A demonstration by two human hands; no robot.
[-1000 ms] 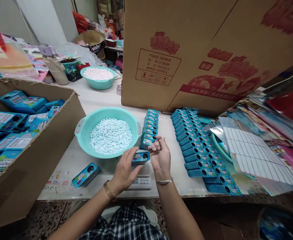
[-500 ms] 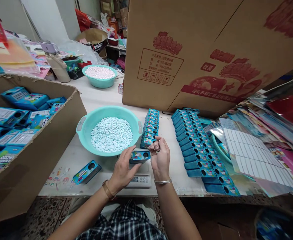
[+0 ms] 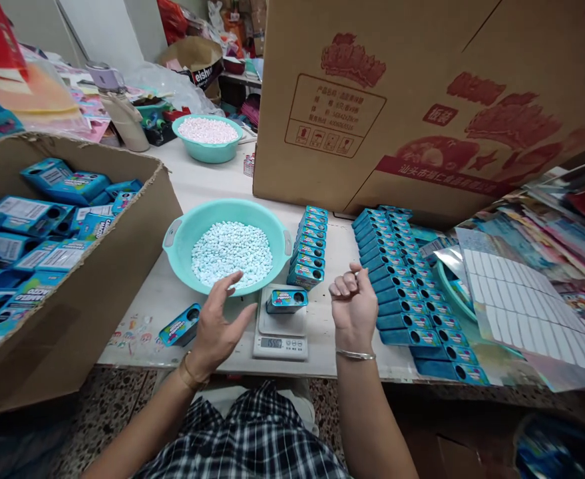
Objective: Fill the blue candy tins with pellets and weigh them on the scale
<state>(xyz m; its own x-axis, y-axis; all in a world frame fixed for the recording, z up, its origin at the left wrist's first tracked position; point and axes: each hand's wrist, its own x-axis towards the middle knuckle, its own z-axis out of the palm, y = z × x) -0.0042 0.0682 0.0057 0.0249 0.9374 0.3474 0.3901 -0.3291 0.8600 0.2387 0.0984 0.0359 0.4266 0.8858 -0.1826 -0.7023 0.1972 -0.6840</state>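
Note:
A small blue candy box with a round dark hole in its top stands on a white digital scale, whose display is lit. My left hand is off the box, fingers spread, between the scale and a second blue box that lies tilted on the table. Just beyond my left fingertips is a turquoise bowl of pale blue candies. My right hand is raised right of the scale, palm up, with its fingers curled in. Whatever those fingers may hold is hidden.
An open carton of blue boxes stands at the left. A short row of boxes is beside the bowl, longer rows at the right. A big carton rises behind. Another bowl holds pinkish candies.
My left hand has let go of the box on the scale and moved left, opening. My right hand has moved right, away from the box, its fingers still curled. The view has shifted slightly.

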